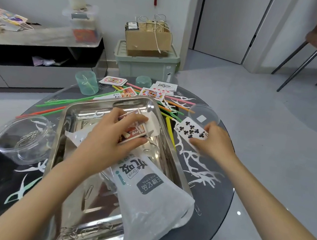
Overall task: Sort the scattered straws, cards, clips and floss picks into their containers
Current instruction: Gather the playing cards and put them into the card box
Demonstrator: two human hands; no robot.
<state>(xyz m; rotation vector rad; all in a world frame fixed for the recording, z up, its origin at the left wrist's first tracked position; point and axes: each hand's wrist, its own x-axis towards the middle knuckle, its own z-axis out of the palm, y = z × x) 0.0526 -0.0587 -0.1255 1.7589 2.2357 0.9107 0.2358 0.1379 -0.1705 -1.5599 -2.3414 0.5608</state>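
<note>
Head view: left hand (105, 137) fingers curled round card box (133, 131) above tray (72, 110), likely steadying it for loading; right hand (215, 143) pinched nine of clubs (190, 130) at its fingertips (straws (61, 102) lay beyond).

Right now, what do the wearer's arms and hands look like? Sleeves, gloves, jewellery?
Bare left hand and right hand, no gloves or rings visible. Same for left forearm and right forearm: no sleeves, watch or bands up to the frame edge.

home | TV cabinet (43, 49); storage bin (148, 64); door (228, 23)
</note>
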